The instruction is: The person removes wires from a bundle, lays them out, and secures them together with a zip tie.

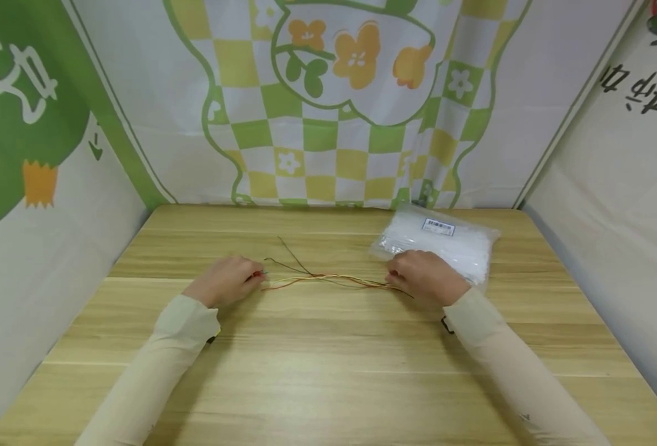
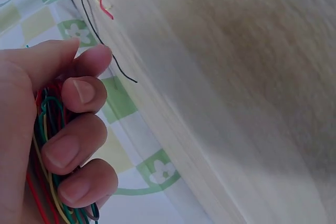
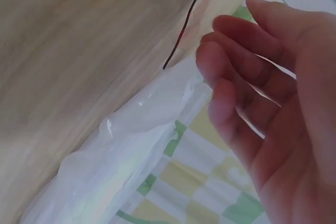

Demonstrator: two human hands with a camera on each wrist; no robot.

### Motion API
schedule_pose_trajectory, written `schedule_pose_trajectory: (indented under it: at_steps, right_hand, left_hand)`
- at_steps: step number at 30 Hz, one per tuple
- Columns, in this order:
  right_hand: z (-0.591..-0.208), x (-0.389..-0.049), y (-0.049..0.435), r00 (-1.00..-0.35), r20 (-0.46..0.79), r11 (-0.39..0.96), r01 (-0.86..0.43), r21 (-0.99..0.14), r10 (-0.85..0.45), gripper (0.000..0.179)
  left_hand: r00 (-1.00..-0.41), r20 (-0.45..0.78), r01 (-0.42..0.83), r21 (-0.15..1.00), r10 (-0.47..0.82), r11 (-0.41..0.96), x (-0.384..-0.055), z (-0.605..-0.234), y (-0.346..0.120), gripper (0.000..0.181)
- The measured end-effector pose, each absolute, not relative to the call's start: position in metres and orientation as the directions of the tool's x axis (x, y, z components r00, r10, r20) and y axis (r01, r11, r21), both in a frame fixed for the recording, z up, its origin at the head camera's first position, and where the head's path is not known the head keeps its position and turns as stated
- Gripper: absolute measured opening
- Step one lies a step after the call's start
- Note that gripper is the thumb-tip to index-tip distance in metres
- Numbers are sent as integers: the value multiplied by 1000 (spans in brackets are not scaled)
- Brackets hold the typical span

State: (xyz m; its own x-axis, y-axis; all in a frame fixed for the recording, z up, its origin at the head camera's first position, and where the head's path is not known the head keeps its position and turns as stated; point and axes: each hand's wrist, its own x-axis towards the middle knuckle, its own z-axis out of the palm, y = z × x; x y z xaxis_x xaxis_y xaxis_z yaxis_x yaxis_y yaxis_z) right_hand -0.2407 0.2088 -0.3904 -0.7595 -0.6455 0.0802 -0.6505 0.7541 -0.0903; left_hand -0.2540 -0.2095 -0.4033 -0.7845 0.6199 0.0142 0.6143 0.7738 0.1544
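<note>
My left hand is over the left of the table, its fingers curled around a bundle of thin red, green, yellow and dark wires, much of it hidden in the palm. Between the hands, several loose wires in yellow, red and black lie stretched across the wood, their left ends splayed. My right hand hovers at their right ends, in front of a clear plastic bag. In the right wrist view its fingers bend loosely with nothing between them, and a dark wire end shows just beyond the fingertips.
At the back right of the wooden table lies the clear bag of white contents, with a barcode label. A patterned curtain hangs along the back edge, with printed cloth at both sides.
</note>
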Motion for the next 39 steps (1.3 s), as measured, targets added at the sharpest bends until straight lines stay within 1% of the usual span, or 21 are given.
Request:
schedule_pose_trajectory:
  at_steps: [3, 5, 7, 9, 14, 21, 24, 28, 39]
  right_hand:
    - [-388, -239, 210, -758, 109, 752, -652, -102, -643, 30]
    - [-387, -238, 209, -749, 119, 740, -662, -120, -651, 31]
    - [-387, -238, 207, -733, 128, 719, -680, -143, -668, 30]
    - [-386, -238, 204, -703, 157, 683, -712, -167, -694, 27]
    - [-384, -234, 193, -638, 216, 599, -769, -222, -739, 17]
    - [-378, -226, 172, -592, 240, 535, -803, -263, -770, 15]
    - [-377, -224, 164, -576, 240, 513, -812, -279, -781, 15]
    - [-373, -221, 155, -549, 250, 487, -831, -269, -798, 16]
    - [-365, -214, 137, -483, 286, 421, -871, -252, -828, 12]
  left_hand:
    - [-785, 21, 614, 161, 619, 773, -253, -401, -207, 26]
    - [-783, 33, 617, 160, 621, 770, -252, -401, -204, 33]
    - [-778, 47, 624, 174, 626, 762, -250, -401, -201, 39]
    - [-776, 53, 626, 192, 629, 756, -249, -400, -196, 42]
    - [-763, 53, 636, 243, 645, 732, -245, -398, -182, 42]
    - [-719, 61, 673, 311, 693, 671, -236, -397, -162, 44]
    - [-690, 78, 701, 321, 720, 637, -233, -396, -151, 45]
    - [-647, 106, 742, 316, 755, 592, -231, -395, -136, 43]
    - [-587, 118, 789, 302, 801, 534, -225, -392, -108, 36]
